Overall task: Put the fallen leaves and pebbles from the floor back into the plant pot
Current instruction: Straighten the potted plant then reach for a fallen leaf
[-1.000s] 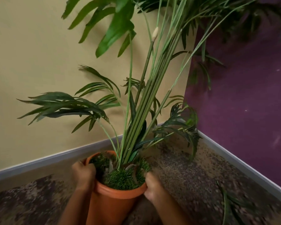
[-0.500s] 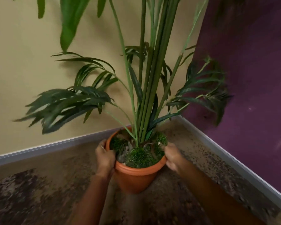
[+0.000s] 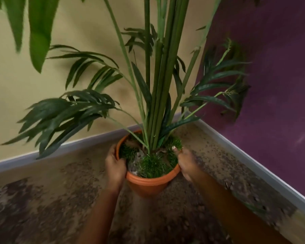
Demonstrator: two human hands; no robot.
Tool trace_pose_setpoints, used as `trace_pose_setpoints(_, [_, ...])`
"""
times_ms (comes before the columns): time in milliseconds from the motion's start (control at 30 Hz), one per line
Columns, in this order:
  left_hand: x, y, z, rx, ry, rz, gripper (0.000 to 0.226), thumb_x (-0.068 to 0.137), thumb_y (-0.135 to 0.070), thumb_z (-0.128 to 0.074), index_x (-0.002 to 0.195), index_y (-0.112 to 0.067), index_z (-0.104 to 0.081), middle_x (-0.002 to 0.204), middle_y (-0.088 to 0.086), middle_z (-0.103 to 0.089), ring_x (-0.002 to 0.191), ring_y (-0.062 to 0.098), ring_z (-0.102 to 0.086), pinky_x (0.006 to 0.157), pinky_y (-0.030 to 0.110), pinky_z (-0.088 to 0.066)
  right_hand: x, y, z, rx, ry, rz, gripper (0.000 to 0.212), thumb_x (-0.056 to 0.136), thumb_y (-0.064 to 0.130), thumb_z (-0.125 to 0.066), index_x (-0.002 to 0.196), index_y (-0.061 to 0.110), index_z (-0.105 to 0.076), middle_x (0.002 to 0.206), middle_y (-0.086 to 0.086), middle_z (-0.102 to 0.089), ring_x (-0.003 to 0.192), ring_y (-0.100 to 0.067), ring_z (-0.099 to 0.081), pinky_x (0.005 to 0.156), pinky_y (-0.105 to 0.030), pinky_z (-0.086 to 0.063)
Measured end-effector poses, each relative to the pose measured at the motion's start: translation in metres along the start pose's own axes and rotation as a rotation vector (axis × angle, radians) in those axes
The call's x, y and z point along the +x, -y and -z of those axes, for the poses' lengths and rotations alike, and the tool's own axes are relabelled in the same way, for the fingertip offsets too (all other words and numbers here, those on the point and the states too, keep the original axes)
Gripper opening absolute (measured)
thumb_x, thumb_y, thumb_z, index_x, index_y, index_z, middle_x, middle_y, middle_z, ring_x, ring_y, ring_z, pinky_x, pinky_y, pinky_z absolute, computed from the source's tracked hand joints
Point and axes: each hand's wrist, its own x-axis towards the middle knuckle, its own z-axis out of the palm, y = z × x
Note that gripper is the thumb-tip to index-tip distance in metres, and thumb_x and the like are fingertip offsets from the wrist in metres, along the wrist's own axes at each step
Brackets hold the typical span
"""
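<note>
An orange plant pot [image 3: 149,184] stands on the floor in the room's corner, holding a tall plant with green stems [image 3: 159,88] and drooping leaves. Green moss tufts and a few grey pebbles [image 3: 136,160] fill the top of the pot. My left hand [image 3: 115,165] grips the pot's left rim. My right hand [image 3: 185,163] grips the right rim. Both thumbs lie over the edge. No loose leaf or pebble on the floor is clearly visible; the view is blurred.
A beige wall [image 3: 16,85] and a purple wall [image 3: 280,67] meet behind the pot, each with a grey skirting board [image 3: 236,150]. The floor [image 3: 42,199] is mottled brown and tan. Long leaves [image 3: 60,117] hang out to the left and right of the pot.
The pot, held by both hands, has moved away from me toward the corner and stands more upright. The fallen leaf seen at the lower right a second ago is out of view.
</note>
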Motion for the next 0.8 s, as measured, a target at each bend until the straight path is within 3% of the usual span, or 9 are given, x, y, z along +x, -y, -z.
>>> trace_pose_setpoints(100, [-0.006, 0.004, 0.003, 0.13, 0.04, -0.076, 0.053, 0.085, 0.017, -0.038, 0.134, 0.0, -0.045, 0.129, 0.023, -0.056, 0.118, 0.037, -0.054, 0.103, 0.053, -0.043, -0.007, 0.001, 0.0, -0.08, -0.02, 0.02, 0.046, 0.098, 0.024, -0.041, 0.14, 0.005, -0.033, 0.146, -0.014, -0.039, 0.133, -0.029, -0.038, 0.106, -0.036, -0.034])
trace_pose_setpoints(200, [-0.02, 0.009, 0.003, 0.211, -0.01, -0.176, 0.044, 0.095, 0.0, -0.039, 0.14, -0.002, -0.04, 0.138, 0.019, -0.05, 0.127, 0.031, -0.048, 0.11, 0.038, -0.036, -0.014, -0.006, 0.0, -0.156, -0.068, 0.063, 0.05, 0.098, 0.031, -0.04, 0.139, 0.005, -0.034, 0.145, -0.014, -0.041, 0.131, -0.03, -0.039, 0.105, -0.037, -0.035])
trace_pose_setpoints(300, [-0.042, 0.021, 0.001, 0.288, -0.056, -0.189, 0.051, 0.102, -0.024, -0.029, 0.15, -0.008, -0.02, 0.156, 0.011, -0.028, 0.142, 0.024, -0.029, 0.114, 0.029, -0.023, -0.025, -0.019, 0.002, -0.142, -0.106, 0.156, 0.032, 0.097, 0.034, -0.039, 0.107, 0.009, -0.056, 0.101, -0.012, -0.062, 0.095, -0.025, -0.053, 0.079, -0.027, -0.043])
trace_pose_setpoints(367, [-0.061, 0.034, 0.003, 0.313, -0.016, -0.227, 0.057, 0.102, -0.029, -0.026, 0.152, -0.01, -0.007, 0.159, 0.007, -0.017, 0.146, 0.02, -0.021, 0.115, 0.024, -0.015, -0.038, -0.029, 0.002, -0.11, -0.151, 0.206, 0.029, 0.098, 0.032, -0.038, 0.078, 0.017, -0.053, 0.07, 0.001, -0.051, 0.077, -0.02, -0.048, 0.055, -0.013, -0.038])
trace_pose_setpoints(433, [-0.081, 0.048, 0.006, 0.335, 0.065, -0.285, 0.064, 0.101, -0.035, -0.026, 0.151, -0.012, 0.004, 0.16, 0.005, -0.011, 0.144, 0.012, -0.017, 0.112, 0.021, -0.011, -0.051, -0.046, 0.004, -0.119, -0.142, 0.232, 0.028, 0.099, 0.027, -0.035, 0.088, 0.014, -0.058, 0.081, -0.002, -0.06, 0.085, -0.02, -0.052, 0.062, -0.018, -0.037])
trace_pose_setpoints(500, [-0.098, 0.063, 0.01, 0.401, 0.151, -0.308, 0.07, 0.097, -0.04, -0.028, 0.15, -0.015, 0.011, 0.161, 0.004, -0.007, 0.143, 0.009, -0.015, 0.111, 0.021, -0.009, -0.068, -0.069, 0.008, -0.251, -0.116, 0.219, 0.033, 0.099, 0.025, -0.035, 0.117, 0.006, -0.056, 0.114, -0.015, -0.063, 0.107, -0.026, -0.056, 0.078, -0.023, -0.037])
trace_pose_setpoints(600, [-0.117, 0.085, 0.02, 0.745, 0.372, -0.309, 0.069, 0.098, -0.042, -0.03, 0.148, -0.021, 0.013, 0.161, 0.007, 0.004, 0.149, 0.021, -0.011, 0.117, 0.029, -0.013, -0.097, -0.105, 0.017, -0.519, -0.005, 0.261, 0.035, 0.098, 0.023, -0.039, 0.129, 0.007, -0.049, 0.131, -0.017, -0.056, 0.122, -0.028, -0.051, 0.093, -0.026, -0.035])
trace_pose_setpoints(667, [-0.129, 0.092, 0.03, 1.068, 0.552, -0.391, 0.071, 0.096, -0.051, -0.027, 0.152, -0.019, 0.003, 0.161, 0.009, -0.003, 0.147, 0.025, -0.019, 0.117, 0.034, -0.021, -0.117, -0.123, 0.022, -0.679, 0.121, 0.294, 0.037, 0.098, 0.024, -0.039, 0.133, 0.011, -0.045, 0.138, -0.013, -0.051, 0.127, -0.025, -0.047, 0.101, -0.027, -0.033])
trace_pose_setpoints(800, [-0.144, 0.084, 0.046, 1.495, 0.914, -0.863, 0.071, 0.09, -0.064, -0.024, 0.139, -0.013, -0.033, 0.142, 0.013, -0.039, 0.124, 0.028, -0.043, 0.106, 0.04, -0.032, -0.144, -0.142, 0.036, -0.987, 0.37, 0.401, 0.043, 0.098, 0.029, -0.036, 0.139, 0.017, -0.035, 0.148, -0.006, -0.036, 0.136, -0.021, -0.034, 0.111, -0.032, -0.028])
